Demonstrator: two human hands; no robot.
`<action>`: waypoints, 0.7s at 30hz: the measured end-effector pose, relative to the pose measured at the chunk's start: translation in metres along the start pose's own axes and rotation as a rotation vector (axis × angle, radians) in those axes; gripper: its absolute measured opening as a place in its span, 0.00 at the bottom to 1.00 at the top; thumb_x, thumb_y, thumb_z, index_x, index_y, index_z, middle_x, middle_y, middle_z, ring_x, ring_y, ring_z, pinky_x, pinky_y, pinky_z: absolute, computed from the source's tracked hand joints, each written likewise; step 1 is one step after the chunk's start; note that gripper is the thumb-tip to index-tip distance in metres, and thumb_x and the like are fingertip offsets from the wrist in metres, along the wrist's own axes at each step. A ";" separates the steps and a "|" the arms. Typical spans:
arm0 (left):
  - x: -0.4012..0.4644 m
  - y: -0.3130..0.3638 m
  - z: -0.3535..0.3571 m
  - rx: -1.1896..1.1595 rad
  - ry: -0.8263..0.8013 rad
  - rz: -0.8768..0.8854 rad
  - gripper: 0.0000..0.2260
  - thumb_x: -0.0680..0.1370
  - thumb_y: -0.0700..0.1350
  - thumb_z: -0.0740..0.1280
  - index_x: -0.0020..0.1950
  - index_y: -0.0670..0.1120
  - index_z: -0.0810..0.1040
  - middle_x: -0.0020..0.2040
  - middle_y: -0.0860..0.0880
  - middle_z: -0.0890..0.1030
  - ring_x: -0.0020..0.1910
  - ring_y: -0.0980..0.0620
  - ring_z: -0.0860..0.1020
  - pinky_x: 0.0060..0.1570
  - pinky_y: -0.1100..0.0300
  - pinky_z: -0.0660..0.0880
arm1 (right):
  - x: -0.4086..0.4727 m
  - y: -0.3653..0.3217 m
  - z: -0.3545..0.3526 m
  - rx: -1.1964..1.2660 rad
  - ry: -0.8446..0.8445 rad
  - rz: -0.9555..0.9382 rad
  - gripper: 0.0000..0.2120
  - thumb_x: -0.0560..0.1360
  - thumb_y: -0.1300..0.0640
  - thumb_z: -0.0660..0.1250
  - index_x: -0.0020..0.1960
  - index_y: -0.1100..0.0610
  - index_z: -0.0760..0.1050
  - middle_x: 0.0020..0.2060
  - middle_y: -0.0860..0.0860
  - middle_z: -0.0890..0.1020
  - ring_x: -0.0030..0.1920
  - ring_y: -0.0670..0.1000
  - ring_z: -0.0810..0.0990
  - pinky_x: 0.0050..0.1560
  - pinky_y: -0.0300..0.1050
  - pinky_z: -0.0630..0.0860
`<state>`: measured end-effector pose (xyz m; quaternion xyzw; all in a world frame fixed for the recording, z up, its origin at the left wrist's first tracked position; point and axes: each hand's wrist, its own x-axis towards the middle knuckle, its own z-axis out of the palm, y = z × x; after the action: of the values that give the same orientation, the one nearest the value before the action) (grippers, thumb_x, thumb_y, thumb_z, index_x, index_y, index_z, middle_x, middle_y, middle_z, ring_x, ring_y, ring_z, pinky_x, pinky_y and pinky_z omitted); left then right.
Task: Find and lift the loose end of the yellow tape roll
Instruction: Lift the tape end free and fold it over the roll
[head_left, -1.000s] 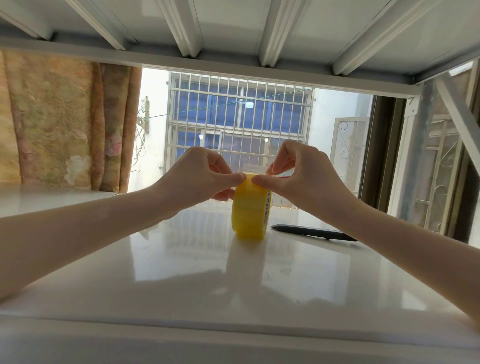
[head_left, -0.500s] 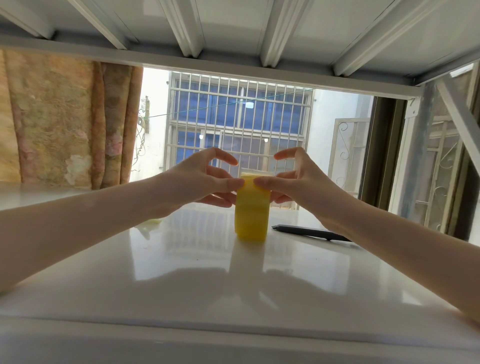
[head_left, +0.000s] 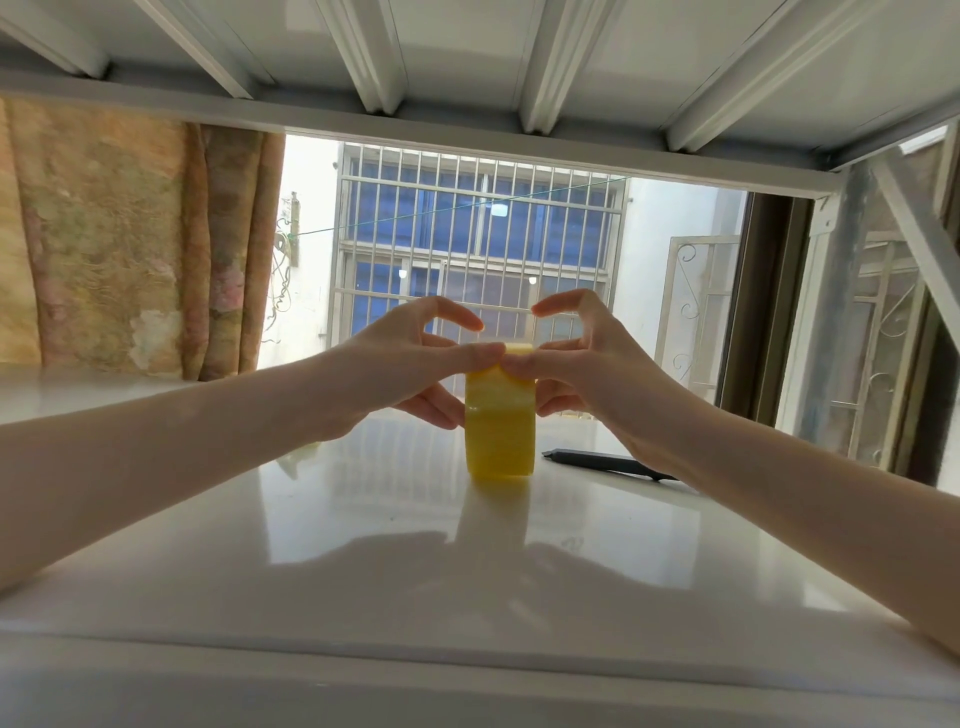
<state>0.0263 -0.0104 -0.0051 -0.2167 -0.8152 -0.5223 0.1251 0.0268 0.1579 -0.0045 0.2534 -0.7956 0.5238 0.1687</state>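
Note:
The yellow tape roll (head_left: 500, 436) stands on its edge on the glossy white shelf (head_left: 363, 545), seen edge-on in the middle of the view. My left hand (head_left: 405, 364) holds it from the left, thumb on the upper rim and lower fingers against its side. My right hand (head_left: 582, 364) holds it from the right in the same way. Both thumb tips meet on top of the roll. Both index fingers arch above it, apart from the tape. I cannot make out a loose end of the tape.
A black pen (head_left: 608, 463) lies on the shelf just right of the roll, under my right wrist. A white slatted frame (head_left: 467, 57) hangs low overhead. A curtain (head_left: 130, 249) is at the left and a barred window (head_left: 478, 249) behind.
My curled fingers have opened: both index fingers lifted off the roll and now arch above it. The thumbs slid together on its top. The roll stays put.

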 end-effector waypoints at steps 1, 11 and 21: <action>0.000 0.000 0.000 0.000 0.001 -0.002 0.18 0.72 0.53 0.67 0.60 0.52 0.70 0.46 0.53 0.80 0.27 0.54 0.82 0.32 0.63 0.80 | 0.000 0.001 0.000 0.005 0.002 -0.001 0.21 0.72 0.55 0.69 0.59 0.49 0.63 0.39 0.50 0.79 0.34 0.47 0.81 0.35 0.35 0.80; -0.002 0.002 0.006 0.035 0.020 0.039 0.18 0.73 0.52 0.67 0.59 0.51 0.67 0.46 0.51 0.81 0.26 0.53 0.82 0.30 0.61 0.80 | 0.000 0.002 -0.001 -0.012 0.064 -0.053 0.17 0.72 0.54 0.68 0.57 0.50 0.64 0.36 0.50 0.81 0.30 0.45 0.81 0.33 0.35 0.80; -0.003 0.005 0.008 0.081 0.055 0.041 0.18 0.72 0.55 0.67 0.57 0.50 0.67 0.40 0.48 0.82 0.25 0.53 0.81 0.25 0.63 0.78 | -0.002 0.002 0.000 -0.022 0.023 -0.097 0.08 0.76 0.58 0.62 0.54 0.51 0.65 0.33 0.51 0.79 0.28 0.41 0.80 0.33 0.34 0.79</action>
<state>0.0315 -0.0017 -0.0061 -0.2135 -0.8273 -0.4922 0.1667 0.0272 0.1587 -0.0073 0.2839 -0.7861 0.5091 0.2056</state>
